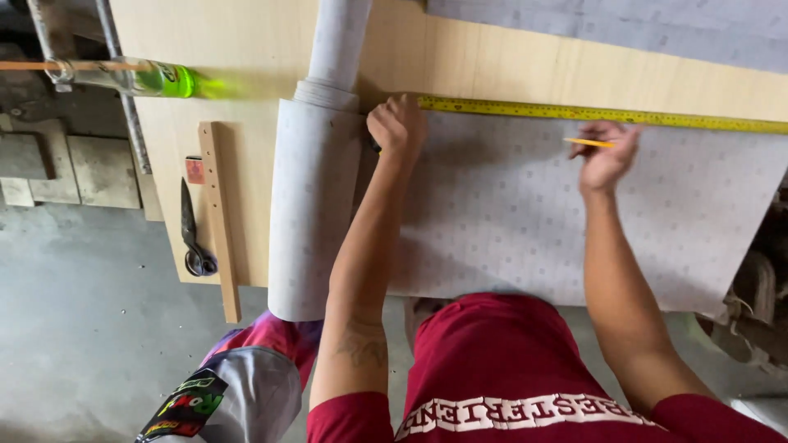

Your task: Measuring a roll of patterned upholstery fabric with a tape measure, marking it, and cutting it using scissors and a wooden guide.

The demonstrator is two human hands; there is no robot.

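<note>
The left hand (397, 125) is balled into a fist, pressing down on the near end of a yellow tape measure (599, 114); the fingers are curled together on the tape's end, which sits at the corner of the unrolled grey dotted sheet (525, 221). The tape measure runs from that fist along the far edge of the sheet, off to the right. The right hand (606, 156) is pinched shut on a yellow pencil (588, 142), its tip lying on the sheet just on the near side of the tape measure, well along from the left fist.

The sheet lies flat on a pale wooden board (246, 41) and unrolls from a thick roll (316, 205) just left of the tape's held end, the roll's core tube (338, 41) sticking out beyond the tape line. Farther left of the roll lie a wooden strip (218, 217), then black scissors (194, 234) beside it. Well left of the tape measure, a green bottle (135, 79) lies at the board's edge.
</note>
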